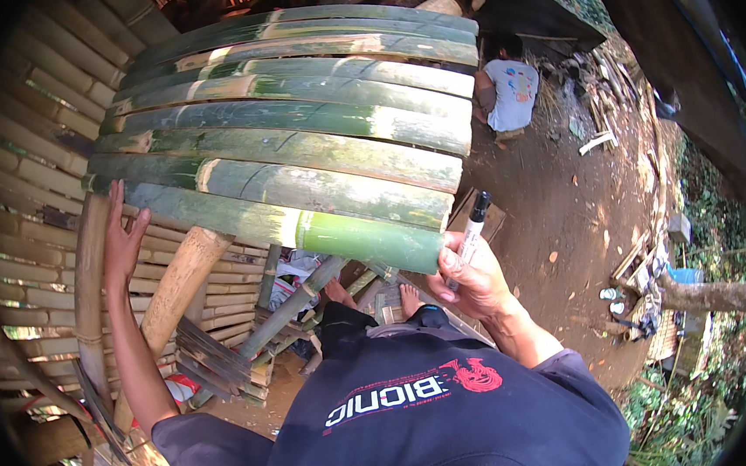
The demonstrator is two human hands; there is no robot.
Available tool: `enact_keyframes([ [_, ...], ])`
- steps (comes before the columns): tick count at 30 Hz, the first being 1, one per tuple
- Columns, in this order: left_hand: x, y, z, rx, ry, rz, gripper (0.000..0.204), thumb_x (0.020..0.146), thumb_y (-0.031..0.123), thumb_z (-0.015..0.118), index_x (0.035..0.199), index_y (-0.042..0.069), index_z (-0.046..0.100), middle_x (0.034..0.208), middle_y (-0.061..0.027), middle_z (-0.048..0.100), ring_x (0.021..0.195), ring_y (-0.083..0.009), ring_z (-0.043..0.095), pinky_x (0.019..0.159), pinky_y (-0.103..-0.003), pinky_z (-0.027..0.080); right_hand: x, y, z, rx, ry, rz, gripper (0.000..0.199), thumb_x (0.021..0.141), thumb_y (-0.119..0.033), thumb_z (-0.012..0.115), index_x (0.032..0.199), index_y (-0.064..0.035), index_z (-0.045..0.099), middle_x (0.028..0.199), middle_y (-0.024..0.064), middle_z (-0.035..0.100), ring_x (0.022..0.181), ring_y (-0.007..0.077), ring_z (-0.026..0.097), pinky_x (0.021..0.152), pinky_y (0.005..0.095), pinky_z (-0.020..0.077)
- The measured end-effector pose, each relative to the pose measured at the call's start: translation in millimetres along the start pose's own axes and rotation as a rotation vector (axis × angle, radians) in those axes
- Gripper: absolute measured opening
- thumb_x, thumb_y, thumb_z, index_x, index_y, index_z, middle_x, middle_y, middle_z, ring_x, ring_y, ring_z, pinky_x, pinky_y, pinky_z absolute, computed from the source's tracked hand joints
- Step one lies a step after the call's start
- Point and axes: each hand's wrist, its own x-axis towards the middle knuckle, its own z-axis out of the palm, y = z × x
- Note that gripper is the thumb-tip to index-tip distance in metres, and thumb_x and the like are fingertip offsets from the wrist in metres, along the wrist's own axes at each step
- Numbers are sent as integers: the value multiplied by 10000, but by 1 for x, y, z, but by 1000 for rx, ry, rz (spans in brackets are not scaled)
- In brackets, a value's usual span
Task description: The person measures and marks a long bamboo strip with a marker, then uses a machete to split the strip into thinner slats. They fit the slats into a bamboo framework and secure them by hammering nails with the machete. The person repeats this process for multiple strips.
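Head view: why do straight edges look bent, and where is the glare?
In the head view, the fisheye lens bends straight edges, as along the bamboo slats; whitish glare brightens several slats; the dark sheet upper right shows little detail.

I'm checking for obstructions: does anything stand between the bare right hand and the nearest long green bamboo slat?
Nothing visible does: the right hand appears to touch the green bamboo slat at its right end. The slim white marker with a black cap is in that hand.
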Motion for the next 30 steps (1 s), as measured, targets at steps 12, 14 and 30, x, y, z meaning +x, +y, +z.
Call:
enact_keyframes([
  [12, 0, -4, 3, -103, 16, -11, 809, 896, 387, 704, 1548, 175, 274, 1643, -63, 122, 1505, -271, 117, 1149, -551, 283, 0, 3, -3, -31, -27, -51, 441, 931, -394, 660, 1046, 20, 562, 614, 65, 532, 435, 105, 436, 413, 243, 334],
  [14, -1, -2, 3, -95, 17, -13, 820, 891, 406, 704, 1548, 175, 271, 1642, -66, 122, 1503, -276, 122, 1145, -561, 285, 0, 4, -2, -29, -22, -58, 445, 936, -393, 654, 1060, 25, 563, 613, 69, 531, 432, 104, 434, 409, 244, 334],
  [30, 3, -20, 11, 153, 197, 178, 813, 875, 526, 668, 1499, 93, 378, 1578, -139, 310, 1491, -262, 203, 1175, -434, 267, -2, 6, -8, -78, -45, -135, 487, 1020, -373, 503, 1257, 51, 465, 1062, 243, 608, 454, 93, 421, 377, 198, 325],
])
